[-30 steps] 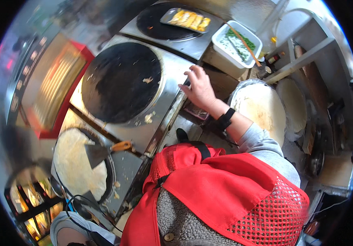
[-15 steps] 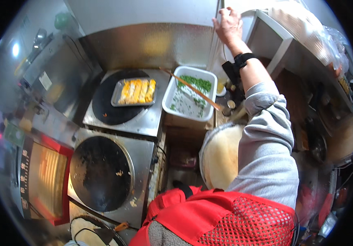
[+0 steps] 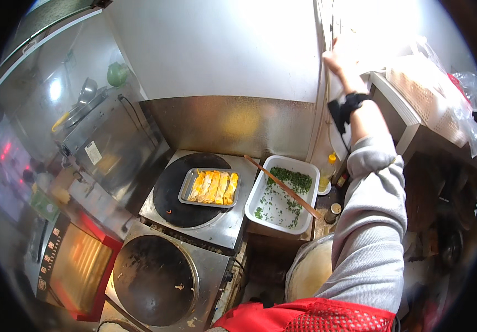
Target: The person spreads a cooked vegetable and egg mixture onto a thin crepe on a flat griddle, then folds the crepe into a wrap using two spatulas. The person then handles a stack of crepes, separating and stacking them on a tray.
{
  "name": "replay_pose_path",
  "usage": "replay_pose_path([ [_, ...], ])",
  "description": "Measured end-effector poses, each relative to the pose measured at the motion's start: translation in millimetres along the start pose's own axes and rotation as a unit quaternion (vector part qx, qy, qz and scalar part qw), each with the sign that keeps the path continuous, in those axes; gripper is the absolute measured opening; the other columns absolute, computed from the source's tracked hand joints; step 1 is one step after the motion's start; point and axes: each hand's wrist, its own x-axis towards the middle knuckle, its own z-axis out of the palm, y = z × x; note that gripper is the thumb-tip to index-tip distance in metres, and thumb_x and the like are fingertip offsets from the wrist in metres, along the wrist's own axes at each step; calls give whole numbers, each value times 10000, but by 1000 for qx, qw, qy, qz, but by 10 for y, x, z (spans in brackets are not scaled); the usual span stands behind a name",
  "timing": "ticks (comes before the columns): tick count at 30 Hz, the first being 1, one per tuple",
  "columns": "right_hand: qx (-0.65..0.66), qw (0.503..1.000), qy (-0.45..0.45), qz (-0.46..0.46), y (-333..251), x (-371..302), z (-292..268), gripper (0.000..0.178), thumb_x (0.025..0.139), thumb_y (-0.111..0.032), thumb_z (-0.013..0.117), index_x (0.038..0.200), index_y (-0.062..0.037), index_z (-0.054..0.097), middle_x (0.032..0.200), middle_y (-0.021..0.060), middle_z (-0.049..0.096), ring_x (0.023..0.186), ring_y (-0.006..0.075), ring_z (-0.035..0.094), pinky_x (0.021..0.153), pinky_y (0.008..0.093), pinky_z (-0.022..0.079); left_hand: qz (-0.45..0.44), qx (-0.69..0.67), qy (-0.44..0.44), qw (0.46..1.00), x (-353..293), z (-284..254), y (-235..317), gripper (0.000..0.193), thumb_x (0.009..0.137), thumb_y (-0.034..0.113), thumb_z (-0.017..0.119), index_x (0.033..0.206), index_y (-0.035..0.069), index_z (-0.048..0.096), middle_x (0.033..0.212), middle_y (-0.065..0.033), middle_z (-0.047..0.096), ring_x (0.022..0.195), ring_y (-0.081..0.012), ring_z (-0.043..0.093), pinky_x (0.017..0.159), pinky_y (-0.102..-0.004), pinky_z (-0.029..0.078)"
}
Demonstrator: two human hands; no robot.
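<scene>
My right hand [image 3: 342, 58] is raised at the upper right, by the thin cables [image 3: 327, 94] running down the wall. Bright glare washes out part of the hand; the thumb and a finger that show stand apart, and I see nothing held. A black band [image 3: 354, 105] circles that wrist, below a rolled grey sleeve. My left hand is out of sight. Below the arm, a white tub [image 3: 251, 207] holds chopped green herbs, with a wooden stick [image 3: 282, 185] lying across it. Left of it, a clear tray [image 3: 233, 203] of yellow rolls rests on the far round griddle [image 3: 166, 191].
A second dark griddle [image 3: 152, 282] lies nearer, beside a red-framed lit box [image 3: 78, 265]. A yellow-capped bottle [image 3: 328, 169] and small jars [image 3: 333, 212] stand right of the tub. A round pale stack [image 3: 310, 268] sits under my forearm. A shelf unit [image 3: 396, 99] carries a perforated basket [image 3: 424, 91].
The view has tilted upward, so the counter sits lower and more wall shows. My right hand stays raised by the wall, now in strong glare.
</scene>
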Motion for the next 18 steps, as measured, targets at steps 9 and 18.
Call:
replay_pose_path([
  [9,178,725,-488,-452,-639,-4200,796,379,696,-151,715,1053,-69,622,1179,193,512,1087,363,539,856,447,492,30,-21,-35,999,-159,-243,-150,127,880,334,502,783,253,488,747,57,324,672,-115,307,631,-279,265],
  [18,220,740,-588,-239,312,-6376,-1059,320,789,-132,656,1077,-30,561,1214,162,519,1100,360,526,897,423,460,52,-117,-125,984,-395,-808,-751,163,891,369,494,746,295,481,716,82,281,643,-98,267,591,-265,233],
])
